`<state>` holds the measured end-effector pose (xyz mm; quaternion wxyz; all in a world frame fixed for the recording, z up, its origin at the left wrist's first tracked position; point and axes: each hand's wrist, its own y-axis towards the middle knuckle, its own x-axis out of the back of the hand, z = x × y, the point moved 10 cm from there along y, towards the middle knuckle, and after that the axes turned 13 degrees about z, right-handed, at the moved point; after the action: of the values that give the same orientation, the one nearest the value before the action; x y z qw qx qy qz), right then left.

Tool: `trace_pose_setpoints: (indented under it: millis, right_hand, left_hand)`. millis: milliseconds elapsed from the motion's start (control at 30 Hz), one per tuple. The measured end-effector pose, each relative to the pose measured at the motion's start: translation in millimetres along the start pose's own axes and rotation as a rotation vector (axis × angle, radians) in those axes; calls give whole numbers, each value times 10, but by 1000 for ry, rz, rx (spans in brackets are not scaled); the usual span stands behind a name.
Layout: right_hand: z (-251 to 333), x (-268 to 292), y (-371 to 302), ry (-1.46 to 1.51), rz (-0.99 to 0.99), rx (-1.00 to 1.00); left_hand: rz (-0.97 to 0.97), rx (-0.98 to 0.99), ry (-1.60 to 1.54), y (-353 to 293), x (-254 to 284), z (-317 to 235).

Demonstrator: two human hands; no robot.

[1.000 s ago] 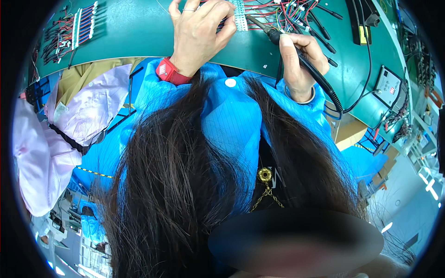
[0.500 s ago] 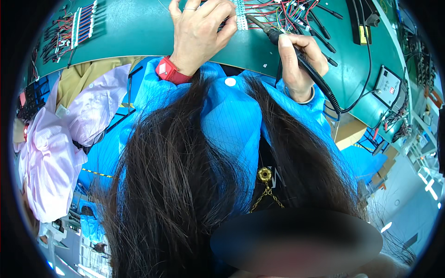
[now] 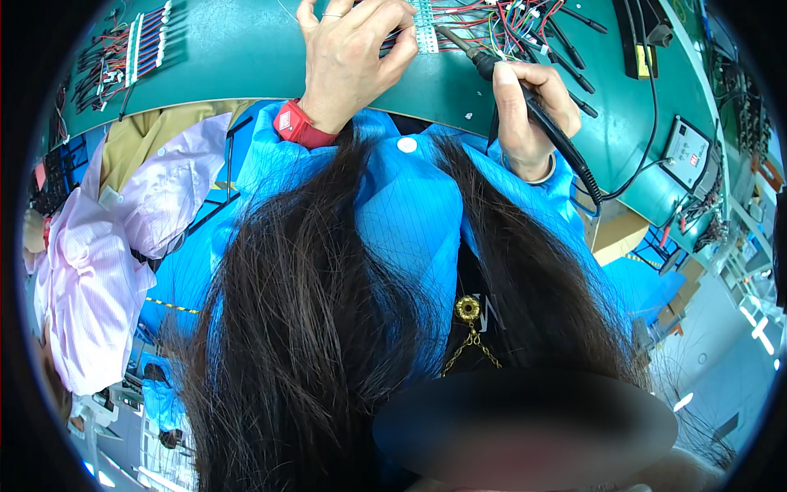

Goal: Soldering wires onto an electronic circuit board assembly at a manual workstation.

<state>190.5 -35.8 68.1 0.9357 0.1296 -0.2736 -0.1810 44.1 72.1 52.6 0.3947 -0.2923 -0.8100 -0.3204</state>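
Note:
My right hand (image 3: 533,115) grips a black-handled soldering iron (image 3: 485,64) like a pen. Its tip points left to a row of pale green terminal pieces (image 3: 426,26) with red and black wires running from it. Just left of that row, my left hand (image 3: 352,53) is bent, thumb and fingers curled together toward the pieces. What lies between its fingertips is hidden, and the top edge cuts off part of the fingers. A thin pale wire (image 3: 287,10) shows beside that hand. My left wrist carries a red band (image 3: 302,125).
A second wired strip (image 3: 135,49) lies at the left on the green table (image 3: 221,57). Black-sleeved leads (image 3: 566,41) spread to the right. A grey control box (image 3: 687,154) and a black stand (image 3: 642,41) stand farther right. A person in a pink sleeve (image 3: 90,279) is at the left.
My left hand has shifted very slightly. The right hand and soldering iron hold almost the same place.

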Motion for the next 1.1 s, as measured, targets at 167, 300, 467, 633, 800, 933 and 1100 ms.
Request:
trace_pose_setpoints:
  millis: [167, 300, 467, 633, 800, 933, 1100]
  right_hand:
    - [9, 19, -1, 14, -8, 1]
    - [-12, 40, -54, 22, -1, -6]
    - [-49, 28, -67, 29, 14, -40]
    - [-29, 30, -41, 34, -5, 2]
    - [-52, 24, -38, 43, -7, 6]
    - [-50, 21, -39, 47, -11, 14]
    - [-50, 14, -36, 50, -11, 11]
  left_hand:
    - [11, 6, -1, 0, -10, 10]
    - [3, -21, 7, -14, -16, -15]
    - [22, -26, 26, -20, -28, -36]
    - [21, -16, 26, -5, -46, -40]
    - [25, -10, 26, 1, -48, -46]
    - [15, -17, 31, -4, -36, -60]
    - [11, -20, 40, -6, -48, -65]
